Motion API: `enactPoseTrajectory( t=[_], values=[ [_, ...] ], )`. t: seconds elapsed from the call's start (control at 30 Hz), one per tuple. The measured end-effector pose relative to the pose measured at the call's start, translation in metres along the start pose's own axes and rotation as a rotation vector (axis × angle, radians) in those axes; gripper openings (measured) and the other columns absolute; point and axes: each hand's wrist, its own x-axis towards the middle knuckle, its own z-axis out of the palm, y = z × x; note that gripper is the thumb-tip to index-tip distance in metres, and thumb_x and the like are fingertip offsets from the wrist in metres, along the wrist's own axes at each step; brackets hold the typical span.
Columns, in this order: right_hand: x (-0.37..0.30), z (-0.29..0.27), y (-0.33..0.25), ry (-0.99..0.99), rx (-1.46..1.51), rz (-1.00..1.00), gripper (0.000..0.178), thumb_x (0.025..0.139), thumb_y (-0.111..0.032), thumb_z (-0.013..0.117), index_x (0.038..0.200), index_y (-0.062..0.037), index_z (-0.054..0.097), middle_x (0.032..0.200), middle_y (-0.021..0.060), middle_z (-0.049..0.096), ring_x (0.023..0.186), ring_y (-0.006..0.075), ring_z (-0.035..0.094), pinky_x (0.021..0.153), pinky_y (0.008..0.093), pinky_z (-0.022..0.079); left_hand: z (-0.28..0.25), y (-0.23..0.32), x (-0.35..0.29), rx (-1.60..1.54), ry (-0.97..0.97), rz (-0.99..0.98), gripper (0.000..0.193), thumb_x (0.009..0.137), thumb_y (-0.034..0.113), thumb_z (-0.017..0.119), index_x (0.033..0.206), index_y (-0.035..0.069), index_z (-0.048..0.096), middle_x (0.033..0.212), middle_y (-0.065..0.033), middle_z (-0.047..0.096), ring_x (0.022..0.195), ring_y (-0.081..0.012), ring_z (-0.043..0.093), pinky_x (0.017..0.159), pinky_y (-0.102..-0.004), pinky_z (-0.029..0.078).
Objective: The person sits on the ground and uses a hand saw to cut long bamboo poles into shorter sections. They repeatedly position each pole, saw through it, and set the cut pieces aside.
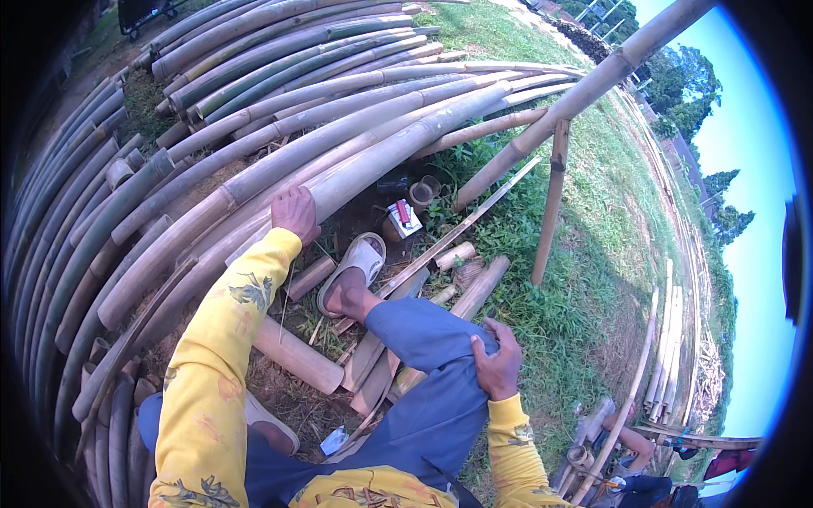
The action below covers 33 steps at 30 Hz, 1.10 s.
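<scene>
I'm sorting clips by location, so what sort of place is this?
Probably an outdoor bamboo yard: long bamboo poles lie piled up, short cut pieces lie on the ground, and grass stretches away under open sky.

Dull-blue trousers stand out before me: either side of them, yellow sleeves carry dark leaf-like prints; beyond them show a white-strapped sandal, tan, grey and green bamboo poles, and bright green grass.
</scene>
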Motion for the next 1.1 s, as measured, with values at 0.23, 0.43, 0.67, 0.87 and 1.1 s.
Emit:
enactPoseTrajectory(
  t=[0.23,0.43,0.67,0.87,1.1],
  values=[
    [0.023,0.004,-0.007,-0.133,-0.074,-0.119,0.051,0.086,-0.018,0.079,0.131,-0.0010,0.063,0.112,0.0173,0.070,0.098,0.0307,0.069,0.088,0.0393,0.055,-0.074,-0.075,-0.054,0.034,0.031,0.093,0.068,0.064,0.034,0.088,0.113,-0.002,0.059,0.111,-0.0195,0.065,0.105,-0.0355,0.068,0.089,-0.0447,0.057],
    [0.138,0.122,-0.099,-0.481,1.156,0.358,0.090,0.093,-0.050,0.073,0.156,-0.0003,0.034,0.138,0.0209,0.058,0.117,0.0300,0.064,0.100,0.0443,0.050,-0.162,-0.189,-0.223,0.140,0.107,0.053,0.069,0.061,0.030,0.087,0.115,0.001,0.056,0.108,-0.0163,0.058,0.103,-0.0351,0.062,0.087,-0.0453,0.053],
    [0.116,0.229,-0.246,-0.814,1.633,0.592,0.081,0.084,-0.061,0.075,0.147,-0.0196,0.047,0.146,0.0116,0.052,0.134,0.0308,0.050,0.104,0.0557,0.038,-0.220,-0.226,-0.412,0.323,0.151,-0.078,0.075,0.056,0.029,0.089,0.118,0.002,0.056,0.106,-0.0144,0.056,0.100,-0.0314,0.057,0.091,-0.0419,0.048],
    [0.083,0.152,-0.363,-0.942,1.635,0.273,0.080,0.088,-0.055,0.074,0.147,-0.0090,0.045,0.141,0.0161,0.058,0.129,0.0334,0.059,0.110,0.0558,0.047,-0.236,-0.187,-0.548,0.230,0.386,-0.409,0.085,0.055,0.025,0.093,0.127,0.008,0.052,0.115,-0.0131,0.053,0.105,-0.0333,0.055,0.091,-0.0462,0.047],
    [0.141,0.046,-0.461,-0.497,1.753,-0.097,0.075,0.087,-0.041,0.073,0.141,0.0030,0.046,0.140,0.0234,0.054,0.129,0.0383,0.058,0.113,0.0556,0.046,-0.239,-0.213,-0.490,0.213,0.799,-0.471,0.086,0.056,0.022,0.095,0.129,0.010,0.051,0.122,-0.0112,0.056,0.116,-0.0318,0.056,0.101,-0.0445,0.045]
  ],
)
